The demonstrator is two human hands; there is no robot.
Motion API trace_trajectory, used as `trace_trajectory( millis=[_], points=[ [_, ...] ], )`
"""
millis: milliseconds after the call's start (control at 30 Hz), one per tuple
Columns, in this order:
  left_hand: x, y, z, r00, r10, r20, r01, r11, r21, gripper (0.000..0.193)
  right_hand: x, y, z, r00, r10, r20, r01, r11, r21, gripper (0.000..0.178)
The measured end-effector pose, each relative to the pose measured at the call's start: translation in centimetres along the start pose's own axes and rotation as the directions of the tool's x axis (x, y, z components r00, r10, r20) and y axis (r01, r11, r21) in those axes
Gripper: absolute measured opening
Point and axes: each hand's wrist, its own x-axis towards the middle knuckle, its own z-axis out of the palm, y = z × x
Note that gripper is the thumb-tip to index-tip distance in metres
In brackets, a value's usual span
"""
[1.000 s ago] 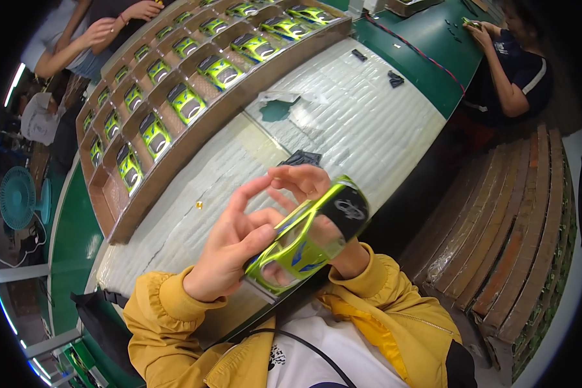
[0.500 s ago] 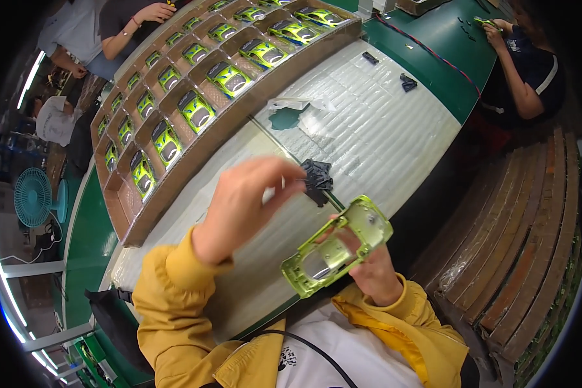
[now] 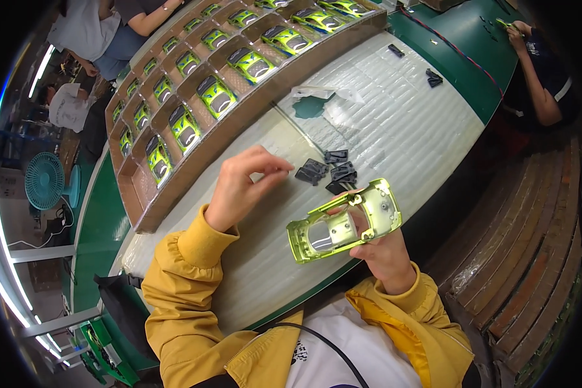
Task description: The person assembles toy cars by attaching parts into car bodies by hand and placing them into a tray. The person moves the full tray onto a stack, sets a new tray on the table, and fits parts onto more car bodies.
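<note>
My right hand (image 3: 388, 257) grips a lime-green toy car body shell (image 3: 343, 223) with its hollow inside facing up. The shell has a clear window part, and most of my fingers are hidden beneath it. My left hand (image 3: 247, 184) hovers over the table to the left of the shell, thumb and index finger pinched together. Whether anything tiny is between those fingertips cannot be made out. Just to the right of the fingertips lie several small black plastic parts (image 3: 312, 171) in a loose cluster, some close to the shell's far edge.
A brown compartment tray (image 3: 252, 103) of green toy cars stands at the far left. White foam sheeting (image 3: 394, 90) with a torn hole covers the green table (image 3: 459, 58). More black parts (image 3: 433, 79) lie at the far right. Co-workers sit across and right; a wooden slatted bench (image 3: 498, 246) is at right.
My left hand has drawn back from the black parts, which now show more fully and look more spread out. The shell has turned to lie more level in my right hand. The whole view has shifted slightly.
</note>
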Motion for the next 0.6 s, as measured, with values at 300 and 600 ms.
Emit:
trace_trajectory(
  millis=[300,600],
  points=[
    [-3.0,0.2,-1.0,0.970,-0.219,-0.104,0.226,0.972,0.061,0.015,0.5,0.8,0.6,1.000,-0.013,0.002,0.013,0.997,-0.081,0.064],
    [-3.6,5.4,1.4,0.996,0.057,-0.065,-0.049,0.992,0.120,0.011,1.2,2.4,2.3,0.985,-0.151,-0.087,0.110,0.928,-0.357,0.063]
  ],
)
